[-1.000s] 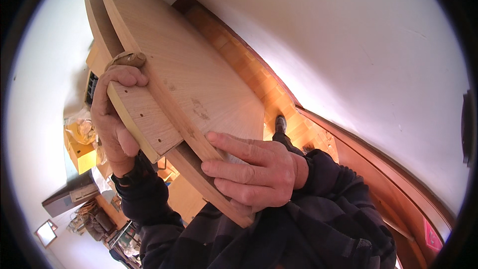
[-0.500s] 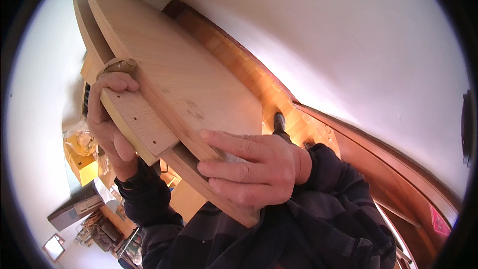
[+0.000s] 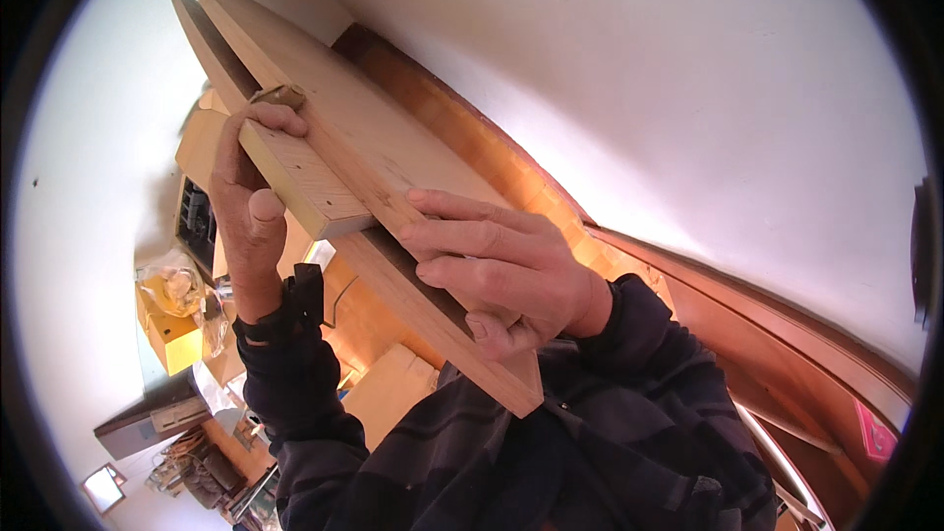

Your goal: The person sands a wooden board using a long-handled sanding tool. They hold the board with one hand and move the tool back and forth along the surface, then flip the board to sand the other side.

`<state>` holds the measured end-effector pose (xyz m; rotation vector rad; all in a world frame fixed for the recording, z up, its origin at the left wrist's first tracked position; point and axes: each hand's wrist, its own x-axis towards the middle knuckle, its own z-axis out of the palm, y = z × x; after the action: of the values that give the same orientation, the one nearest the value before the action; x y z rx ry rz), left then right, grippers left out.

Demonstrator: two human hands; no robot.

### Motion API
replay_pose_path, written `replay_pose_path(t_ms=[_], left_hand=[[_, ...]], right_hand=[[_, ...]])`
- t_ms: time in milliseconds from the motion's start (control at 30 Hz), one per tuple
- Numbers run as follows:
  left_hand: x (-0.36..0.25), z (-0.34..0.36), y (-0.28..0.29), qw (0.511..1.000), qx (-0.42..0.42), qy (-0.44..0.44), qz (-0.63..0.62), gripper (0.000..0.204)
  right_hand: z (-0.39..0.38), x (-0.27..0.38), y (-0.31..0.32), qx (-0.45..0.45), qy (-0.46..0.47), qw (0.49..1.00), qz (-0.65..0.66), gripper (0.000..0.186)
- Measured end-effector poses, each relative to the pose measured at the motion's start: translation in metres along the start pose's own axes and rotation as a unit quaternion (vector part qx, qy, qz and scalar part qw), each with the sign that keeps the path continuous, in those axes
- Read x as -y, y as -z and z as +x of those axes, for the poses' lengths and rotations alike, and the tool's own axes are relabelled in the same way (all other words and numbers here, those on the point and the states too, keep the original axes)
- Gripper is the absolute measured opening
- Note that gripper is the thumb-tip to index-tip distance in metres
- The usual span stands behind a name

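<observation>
Two long pale wooden boards lie parallel with a dark gap between them: an upper board [image 3: 393, 138] and a lower board [image 3: 462, 354]. Across their edges sits a short wooden block [image 3: 307, 177] with small dark holes. My left hand [image 3: 251, 197] is wrapped round the block, fingertips over its far end and thumb along its near side. Beside those fingertips is a small brownish piece [image 3: 280, 95], its kind unclear. My right hand [image 3: 501, 270] grips the upper board's near end, fingers on its face and thumb below, by the gap.
A white wall [image 3: 669, 79] rises close on the right above a reddish-brown wooden panel [image 3: 767, 354]. Lower left are a yellow box [image 3: 172, 339] with plastic wrapping, a cardboard box [image 3: 388, 393] and a dark tray [image 3: 195, 226] of small items.
The boards have tilted, so the upper face shows narrower and the edges show more. Both hands have shifted up in view with them, and my right thumb now shows by the gap.
</observation>
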<state>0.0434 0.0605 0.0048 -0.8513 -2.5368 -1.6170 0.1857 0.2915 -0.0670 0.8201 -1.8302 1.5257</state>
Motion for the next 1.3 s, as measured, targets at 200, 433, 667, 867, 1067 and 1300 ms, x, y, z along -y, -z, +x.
replay_pose_path(t_ms=[200,433,667,867,1067,1300], left_hand=[[-0.001,-0.006,0.009,0.999,0.005,-0.031,0.012,0.097],[-0.003,-0.021,0.020,0.995,-0.022,-0.091,0.023,0.070],[-0.005,-0.041,0.023,0.990,-0.085,-0.104,0.045,0.079],[0.002,-0.042,0.016,0.987,-0.143,-0.079,-0.017,0.094],[0.007,-0.048,0.022,0.991,-0.116,-0.066,-0.031,0.085],[-0.021,-0.089,0.010,0.962,-0.253,0.001,0.104,0.065]], right_hand=[[0.003,0.011,-0.005,0.080,-0.047,0.995,0.032,0.046],[0.051,-0.002,0.001,0.171,-0.148,0.972,0.058,0.079],[0.110,-0.019,-0.050,0.200,-0.112,0.971,0.070,0.078],[0.139,-0.026,-0.065,0.236,-0.175,0.943,0.155,0.064],[0.158,-0.035,-0.044,0.351,-0.176,0.890,0.231,0.059],[0.180,-0.063,-0.041,0.433,-0.227,0.803,0.340,0.045]])
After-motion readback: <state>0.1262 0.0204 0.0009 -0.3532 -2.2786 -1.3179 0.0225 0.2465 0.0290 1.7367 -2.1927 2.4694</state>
